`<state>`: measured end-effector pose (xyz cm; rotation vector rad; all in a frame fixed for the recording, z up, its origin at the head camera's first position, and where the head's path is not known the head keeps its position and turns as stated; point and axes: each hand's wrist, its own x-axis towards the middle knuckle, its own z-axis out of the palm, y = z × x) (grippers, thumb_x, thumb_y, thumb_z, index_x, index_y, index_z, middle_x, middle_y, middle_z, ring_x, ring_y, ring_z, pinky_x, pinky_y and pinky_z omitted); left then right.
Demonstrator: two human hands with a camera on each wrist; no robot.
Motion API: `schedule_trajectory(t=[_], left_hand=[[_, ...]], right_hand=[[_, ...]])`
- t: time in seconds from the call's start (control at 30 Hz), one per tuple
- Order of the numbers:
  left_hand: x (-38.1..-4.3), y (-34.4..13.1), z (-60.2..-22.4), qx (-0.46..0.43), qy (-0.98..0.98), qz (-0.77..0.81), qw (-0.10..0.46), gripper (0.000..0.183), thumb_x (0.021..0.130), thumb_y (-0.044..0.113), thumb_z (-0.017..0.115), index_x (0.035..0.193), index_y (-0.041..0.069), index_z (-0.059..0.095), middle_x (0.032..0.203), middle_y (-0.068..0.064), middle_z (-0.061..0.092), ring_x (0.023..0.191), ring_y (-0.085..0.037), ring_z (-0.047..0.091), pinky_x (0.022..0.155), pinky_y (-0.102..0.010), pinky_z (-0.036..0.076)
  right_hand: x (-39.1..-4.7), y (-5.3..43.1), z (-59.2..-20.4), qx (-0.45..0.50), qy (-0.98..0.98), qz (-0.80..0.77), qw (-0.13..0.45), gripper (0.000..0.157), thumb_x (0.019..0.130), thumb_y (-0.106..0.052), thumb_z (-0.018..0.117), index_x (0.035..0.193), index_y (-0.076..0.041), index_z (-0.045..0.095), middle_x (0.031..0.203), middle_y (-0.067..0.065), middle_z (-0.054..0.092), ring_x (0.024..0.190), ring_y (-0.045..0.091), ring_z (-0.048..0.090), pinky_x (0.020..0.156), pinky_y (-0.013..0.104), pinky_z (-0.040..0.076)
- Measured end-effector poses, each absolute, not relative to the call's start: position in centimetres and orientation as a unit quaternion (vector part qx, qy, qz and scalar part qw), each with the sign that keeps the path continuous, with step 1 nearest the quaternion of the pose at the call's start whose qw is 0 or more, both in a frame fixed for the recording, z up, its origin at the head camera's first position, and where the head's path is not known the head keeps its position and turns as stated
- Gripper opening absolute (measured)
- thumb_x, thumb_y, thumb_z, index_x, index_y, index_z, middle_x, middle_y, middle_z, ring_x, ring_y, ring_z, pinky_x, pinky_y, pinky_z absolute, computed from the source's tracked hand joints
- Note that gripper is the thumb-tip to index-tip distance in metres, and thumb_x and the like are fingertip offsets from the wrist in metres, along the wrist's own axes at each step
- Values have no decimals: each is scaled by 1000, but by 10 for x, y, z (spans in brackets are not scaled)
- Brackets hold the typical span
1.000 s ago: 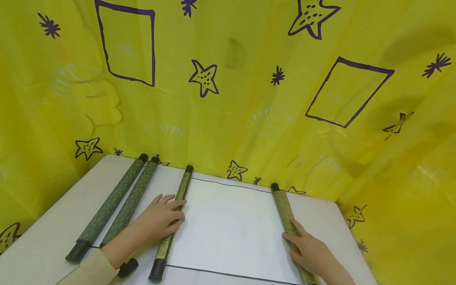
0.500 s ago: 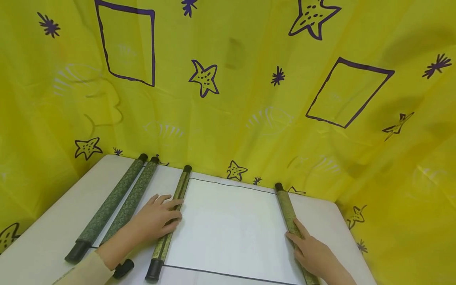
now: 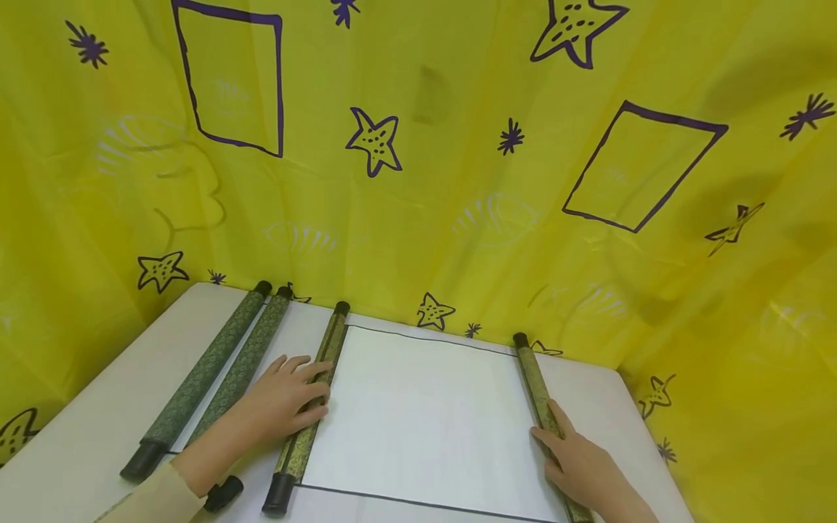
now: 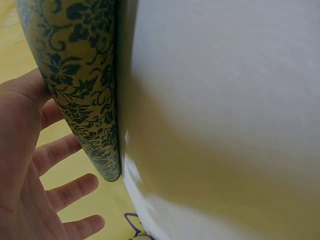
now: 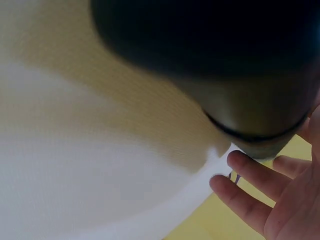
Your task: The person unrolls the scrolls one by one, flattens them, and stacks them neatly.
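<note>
A hanging scroll lies partly unrolled, its white sheet [image 3: 425,418] edged by thin dark lines. My left hand [image 3: 284,399] rests across its left roller [image 3: 301,450], which is wrapped in yellow-green patterned cloth with black end caps. In the left wrist view thumb and forefinger touch that roller [image 4: 82,95], while the other fingers [image 4: 75,192] spread loosely past it. On the scroll's right roller [image 3: 536,381] lies my right hand [image 3: 585,465], fingertips over its top. The right wrist view shows extended fingers [image 5: 257,175] beyond the roller's dark, blurred near end [image 5: 210,40].
Two green patterned rollers with black caps, the outer roller [image 3: 203,370] and the inner roller [image 3: 242,363], lie side by side at the left of the white table [image 3: 604,392]. Yellow cloth [image 3: 418,203] with purple stars and frames hangs directly behind the table's back edge.
Both hands have moved apart, the left roller going slightly left and the right roller slightly right. More white sheet shows between them. The green rollers at the left have stayed put.
</note>
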<state>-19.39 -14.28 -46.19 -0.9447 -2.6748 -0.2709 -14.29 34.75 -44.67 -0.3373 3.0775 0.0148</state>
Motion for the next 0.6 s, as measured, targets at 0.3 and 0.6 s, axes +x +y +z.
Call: schedule_trajectory(t=[0.3, 0.6], left_hand=[[-193, -152, -466, -332, -925, -91, 160, 19, 85, 43, 62, 100, 32, 67, 133, -5, 49, 117, -41, 44, 92, -64, 29], [-192, -158, -467, -327, -927, -88, 161, 25, 83, 48, 61, 102, 33, 66, 134, -7, 47, 118, -41, 43, 92, -64, 28]], right_hand=[[-143, 352, -448, -126, 992, 19, 0, 41, 78, -18, 62, 119, -18, 62, 149, 7, 23, 45, 6, 29, 40, 22, 28], [-144, 354, -446, -127, 991, 39, -1, 45, 76, -29, 72, 118, -21, 62, 148, 8, 26, 54, 7, 37, 42, 22, 31]])
